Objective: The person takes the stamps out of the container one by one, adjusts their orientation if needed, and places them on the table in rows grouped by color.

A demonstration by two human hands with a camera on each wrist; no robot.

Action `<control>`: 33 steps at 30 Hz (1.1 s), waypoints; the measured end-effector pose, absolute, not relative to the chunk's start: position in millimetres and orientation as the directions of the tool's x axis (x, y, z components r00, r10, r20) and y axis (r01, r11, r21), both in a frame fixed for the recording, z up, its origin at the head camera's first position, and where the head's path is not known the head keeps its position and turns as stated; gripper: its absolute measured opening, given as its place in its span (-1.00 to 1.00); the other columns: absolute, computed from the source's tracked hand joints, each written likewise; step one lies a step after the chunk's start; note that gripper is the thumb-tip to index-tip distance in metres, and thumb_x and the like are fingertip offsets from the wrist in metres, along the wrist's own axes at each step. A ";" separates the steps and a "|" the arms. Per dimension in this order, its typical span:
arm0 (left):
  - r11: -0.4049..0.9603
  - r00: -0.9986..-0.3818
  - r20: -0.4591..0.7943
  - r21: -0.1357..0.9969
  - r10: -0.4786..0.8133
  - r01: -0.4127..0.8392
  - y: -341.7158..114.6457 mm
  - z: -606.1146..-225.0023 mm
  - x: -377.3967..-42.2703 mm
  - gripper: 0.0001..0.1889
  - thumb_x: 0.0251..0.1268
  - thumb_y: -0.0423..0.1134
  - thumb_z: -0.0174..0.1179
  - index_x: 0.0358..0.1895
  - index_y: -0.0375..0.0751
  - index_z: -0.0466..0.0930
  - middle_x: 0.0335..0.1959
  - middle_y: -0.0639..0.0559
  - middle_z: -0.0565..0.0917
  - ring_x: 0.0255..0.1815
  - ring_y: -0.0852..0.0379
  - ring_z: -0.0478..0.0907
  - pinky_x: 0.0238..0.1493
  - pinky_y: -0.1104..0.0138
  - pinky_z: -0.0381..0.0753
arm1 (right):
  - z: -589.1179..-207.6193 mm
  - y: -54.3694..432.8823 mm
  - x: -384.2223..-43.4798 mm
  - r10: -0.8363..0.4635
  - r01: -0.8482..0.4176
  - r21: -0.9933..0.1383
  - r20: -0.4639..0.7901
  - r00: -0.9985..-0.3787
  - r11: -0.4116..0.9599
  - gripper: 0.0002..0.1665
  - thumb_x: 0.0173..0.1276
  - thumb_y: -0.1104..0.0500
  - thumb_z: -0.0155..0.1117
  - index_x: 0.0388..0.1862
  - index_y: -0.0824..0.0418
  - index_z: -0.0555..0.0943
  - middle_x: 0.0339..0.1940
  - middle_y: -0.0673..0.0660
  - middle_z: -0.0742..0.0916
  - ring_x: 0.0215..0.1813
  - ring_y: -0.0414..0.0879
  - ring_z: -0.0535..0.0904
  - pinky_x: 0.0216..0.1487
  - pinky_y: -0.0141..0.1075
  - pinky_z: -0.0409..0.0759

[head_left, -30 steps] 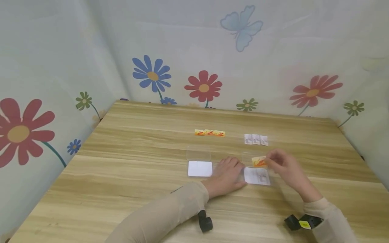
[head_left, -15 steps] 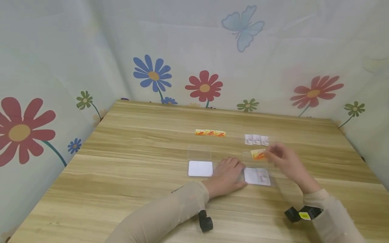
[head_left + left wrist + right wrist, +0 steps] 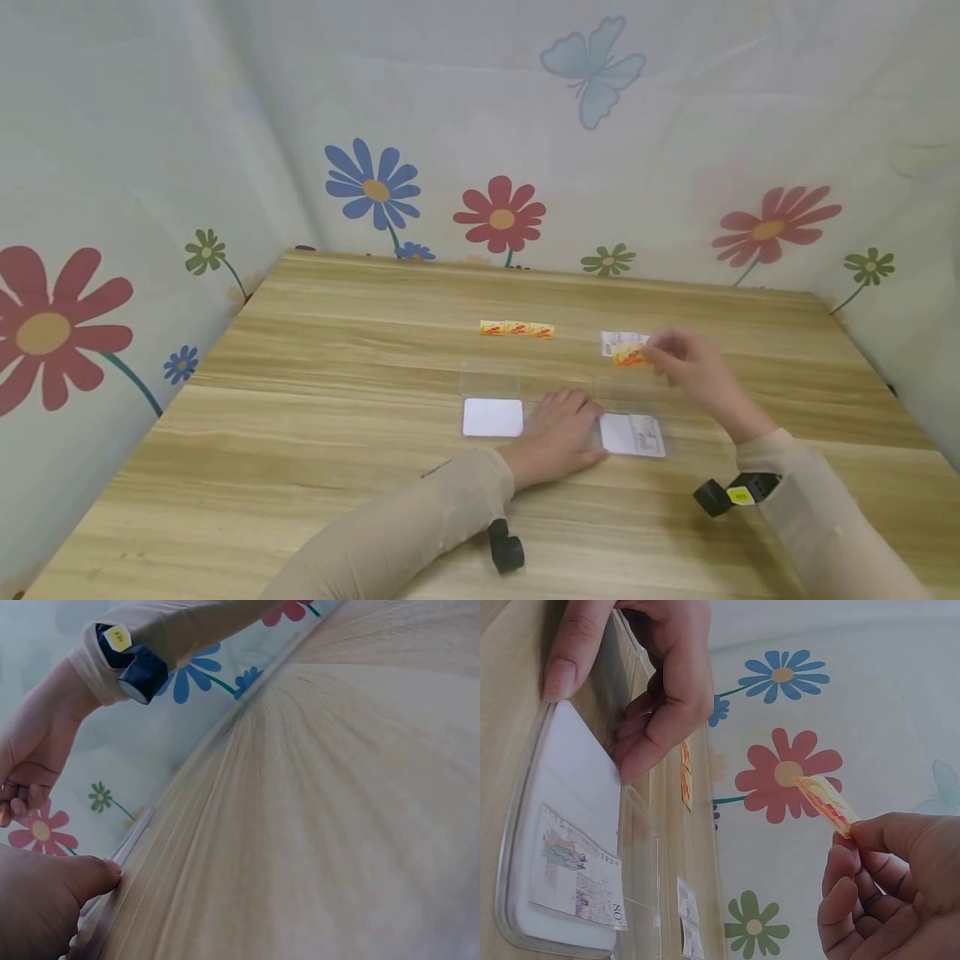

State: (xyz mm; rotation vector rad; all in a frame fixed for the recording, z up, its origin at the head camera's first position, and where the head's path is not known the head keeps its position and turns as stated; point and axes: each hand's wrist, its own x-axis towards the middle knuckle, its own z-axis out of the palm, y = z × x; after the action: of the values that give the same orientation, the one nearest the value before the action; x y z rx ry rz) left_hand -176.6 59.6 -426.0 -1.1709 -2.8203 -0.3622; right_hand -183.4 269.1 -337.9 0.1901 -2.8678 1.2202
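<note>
Thumb and fingertips of my right hand (image 3: 693, 371) pinch an orange-yellow postage stamp (image 3: 628, 356) by one edge, above the table. In the right wrist view this stamp (image 3: 826, 805) is tilted and has perforated edges. My left hand (image 3: 562, 437) grips the left end of a clear plastic case (image 3: 615, 435), thumb at one corner and fingers at the other. The case lies with its lid folded back and a white insert inside. A pale stamp (image 3: 577, 874) marked 80 lies on the insert's right half. My left wrist view shows the left thumb (image 3: 94, 877) against the case edge.
A second opened clear case (image 3: 492, 417) with a white insert lies to the left. Three orange-yellow stamps (image 3: 517, 328) form a row farther back. Pale stamps (image 3: 613, 341) lie behind the right case, partly covered by the held stamp. A floral curtain (image 3: 420, 83) stands behind the table.
My right hand has moved away from the right case, farther back over the table, still pinching the orange-yellow stamp. The left hand has stayed at the case.
</note>
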 end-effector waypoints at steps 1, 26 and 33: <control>0.684 -0.709 0.149 0.190 0.689 0.704 59.6 -426.1 -176.6 -0.44 0.24 0.20 0.16 0.19 -0.05 0.48 0.12 0.08 0.52 0.20 0.14 0.41 0.28 0.28 0.37 | -337.2 268.7 -185.0 -0.104 -0.117 -0.716 0.063 -0.993 0.688 -0.64 0.46 0.00 0.10 -0.11 0.31 0.51 -0.37 0.14 0.63 -0.40 -0.12 0.51 -0.43 -0.33 0.56; 0.687 -0.708 0.163 0.169 0.687 0.706 59.9 -428.5 -176.4 -0.43 0.22 0.22 0.16 0.17 -0.05 0.50 0.09 0.08 0.52 0.17 0.13 0.42 0.24 0.28 0.41 | -340.5 262.0 -237.0 -0.046 -0.012 -0.768 -0.023 -0.999 0.641 -0.60 0.44 0.01 0.11 0.03 0.31 0.48 -0.23 0.14 0.64 -0.30 -0.10 0.54 -0.33 -0.30 0.57; 0.688 -0.708 0.169 0.167 0.685 0.706 60.0 -428.4 -176.8 -0.42 0.21 0.23 0.16 0.17 -0.05 0.50 0.08 0.08 0.52 0.17 0.13 0.42 0.26 0.27 0.40 | -338.8 256.0 -251.3 -0.060 -0.014 -0.784 -0.030 -0.998 0.620 -0.62 0.46 0.03 0.09 0.02 0.32 0.50 -0.18 0.16 0.63 -0.23 -0.09 0.52 -0.25 -0.27 0.57</control>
State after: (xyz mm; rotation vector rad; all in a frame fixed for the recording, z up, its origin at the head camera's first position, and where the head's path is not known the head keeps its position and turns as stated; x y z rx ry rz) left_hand -176.8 60.0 -428.4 -1.1568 -2.7998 -0.3366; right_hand -251.3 256.0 -338.8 0.0658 -2.8754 1.3915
